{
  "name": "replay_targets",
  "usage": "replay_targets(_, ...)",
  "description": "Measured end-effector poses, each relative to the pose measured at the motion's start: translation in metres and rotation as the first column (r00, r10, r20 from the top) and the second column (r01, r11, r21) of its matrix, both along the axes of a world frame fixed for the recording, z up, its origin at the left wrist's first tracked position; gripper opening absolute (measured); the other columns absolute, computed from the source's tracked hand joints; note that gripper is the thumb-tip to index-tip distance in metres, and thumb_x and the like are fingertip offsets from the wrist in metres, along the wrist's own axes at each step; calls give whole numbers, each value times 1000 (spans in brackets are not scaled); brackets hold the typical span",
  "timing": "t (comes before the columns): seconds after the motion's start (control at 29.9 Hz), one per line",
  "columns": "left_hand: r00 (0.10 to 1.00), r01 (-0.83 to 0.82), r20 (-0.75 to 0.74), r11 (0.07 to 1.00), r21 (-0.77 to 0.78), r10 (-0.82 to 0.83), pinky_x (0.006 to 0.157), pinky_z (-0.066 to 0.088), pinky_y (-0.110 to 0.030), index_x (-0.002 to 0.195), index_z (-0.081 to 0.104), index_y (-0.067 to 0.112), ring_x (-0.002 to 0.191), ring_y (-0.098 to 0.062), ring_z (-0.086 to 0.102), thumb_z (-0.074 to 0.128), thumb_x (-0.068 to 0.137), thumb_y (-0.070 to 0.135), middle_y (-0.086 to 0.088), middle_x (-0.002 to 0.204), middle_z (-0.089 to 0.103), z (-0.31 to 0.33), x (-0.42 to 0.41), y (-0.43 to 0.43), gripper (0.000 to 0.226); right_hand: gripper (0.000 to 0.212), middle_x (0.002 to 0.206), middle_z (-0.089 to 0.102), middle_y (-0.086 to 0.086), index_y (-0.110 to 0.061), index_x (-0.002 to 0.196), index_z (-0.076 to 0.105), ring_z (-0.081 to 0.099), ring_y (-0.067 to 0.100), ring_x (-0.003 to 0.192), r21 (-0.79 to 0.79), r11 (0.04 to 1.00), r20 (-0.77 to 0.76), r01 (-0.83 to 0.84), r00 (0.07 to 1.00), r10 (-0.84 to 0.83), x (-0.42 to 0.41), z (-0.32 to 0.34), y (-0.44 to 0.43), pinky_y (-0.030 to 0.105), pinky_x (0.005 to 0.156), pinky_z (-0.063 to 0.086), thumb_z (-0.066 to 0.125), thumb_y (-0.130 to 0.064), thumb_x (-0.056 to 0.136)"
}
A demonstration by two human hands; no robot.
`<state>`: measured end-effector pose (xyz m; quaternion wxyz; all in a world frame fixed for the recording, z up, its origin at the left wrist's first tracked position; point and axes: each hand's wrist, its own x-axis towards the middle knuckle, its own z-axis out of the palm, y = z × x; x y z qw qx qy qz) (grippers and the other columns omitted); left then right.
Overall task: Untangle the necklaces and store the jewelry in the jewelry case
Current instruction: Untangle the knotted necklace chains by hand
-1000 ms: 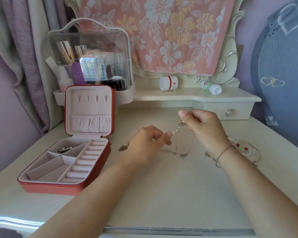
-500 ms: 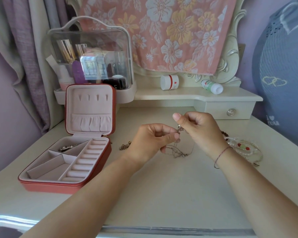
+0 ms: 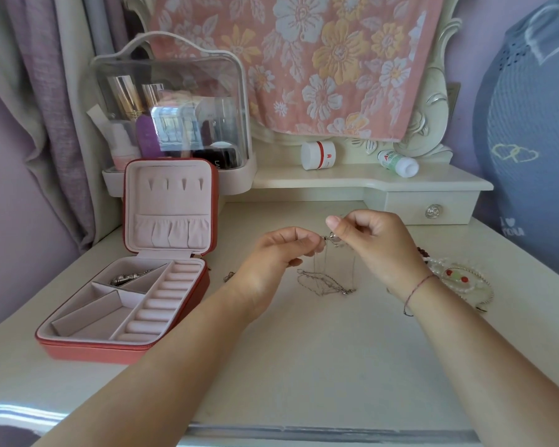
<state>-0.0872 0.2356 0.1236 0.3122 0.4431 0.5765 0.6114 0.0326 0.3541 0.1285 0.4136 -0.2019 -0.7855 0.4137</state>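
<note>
Left hand (image 3: 276,254) and right hand (image 3: 380,246) each pinch the necklaces (image 3: 323,282) at their top, raised just right of the case (image 3: 94,350), with loops hanging below. The fine chain looks light, limp, slippery and easily kinked. Best gripped close beside the knot and teased apart gently.

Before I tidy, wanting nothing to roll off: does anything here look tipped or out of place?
Yes: on the shelf the white jar and the small bottle lie on their sides, and the necklace chain hangs tangled onto the tabletop.
</note>
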Motion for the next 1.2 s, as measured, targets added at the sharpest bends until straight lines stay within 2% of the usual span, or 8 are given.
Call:
replay_targets(0.1, 1000, -10, 22, 1000, -4, 10, 79, 36, -24, 72, 68, 23, 81, -4, 57, 63, 87, 23, 11, 79, 68, -2, -2, 2, 16, 25, 73, 55, -5, -19, 64, 65, 48, 0, 62, 33, 999, -2, 17, 1000, -17, -1, -1, 1, 11, 62, 36, 68, -33, 85)
replay_targets(0.37, 994, -52, 98, 999, 3, 51, 77, 38, -25, 75, 67, 17, 77, -6, 58, 56, 92, 13, 5, 78, 67, -3, -8, 3, 21, 19, 67, 70, -5, -11, 75, 68, 62, 3, 62, -82, 996, -17, -44, 999, 43, 1, 1, 2, 12, 68, 46, 67, -25, 87)
replay_targets(0.5, 977, -61, 206, 998, 11, 58, 74, 39, -25, 81, 66, 14, 73, -9, 57, 53, 94, 14, 1, 77, 66, -1, -10, 3, 19, 17, 72, 73, 1, -9, 82, 63, 66, 10, 64, -193, 978, -77, -80, 995, 66, 4, 6, 2, 15, 63, 45, 60, -22, 92)
replay_targets(0.64, 949, -50, 314, 998, 34, 37, 77, 43, -28, 82, 60, 12, 71, -14, 58, 46, 97, 12, -1, 74, 64, 1, -8, 4, 21, 21, 78, 75, 5, -13, 83, 51, 71, 19, 72, -318, 940, -150, -123, 986, 78, 4, 10, -1, 29, 69, 44, 47, -27, 99)
replay_targets(0.77, 908, -38, 419, 997, 73, 4, 81, 48, -32, 77, 55, 11, 70, -18, 60, 43, 97, 12, -4, 73, 64, 2, -10, 4, 24, 28, 74, 74, 7, -13, 81, 45, 71, 22, 68, -478, 856, -259, -197, 963, 77, 8, 15, -2, 29, 64, 48, 38, -31, 102)
replay_targets(0.9, 914, -38, 406, 997, 74, 5, 68, 48, -27, 74, 53, 11, 63, -16, 55, 43, 96, 11, -5, 74, 62, 2, -9, 5, 24, 29, 68, 71, 7, -16, 79, 45, 68, 19, 57, -592, 742, -373, -315, 923, 94, 9, 18, -1, 24, 55, 50, 36, -30, 102)
replay_targets(1.0, 948, -53, 317, 997, 51, 35, 49, 33, -20, 75, 54, 12, 54, -11, 40, 44, 95, 10, -2, 72, 57, 1, -7, 5, 23, 30, 70, 71, 7, -17, 77, 45, 60, 15, 47, -624, 684, -416, -377, 902, 117, 10, 19, 0, 19, 47, 46, 34, -30, 102)
replay_targets(1.2, 987, -94, 129, 994, -52, 100, 49, 27, -17, 87, 68, 17, 48, -8, 27, 60, 87, 1, 7, 58, 33, -2, -8, 4, 18, 32, 81, 71, 9, -18, 75, 44, 36, 10, 34, -609, 666, -431, -430, 885, 178, 10, 18, 3, 17, 40, 32, 34, -32, 102)
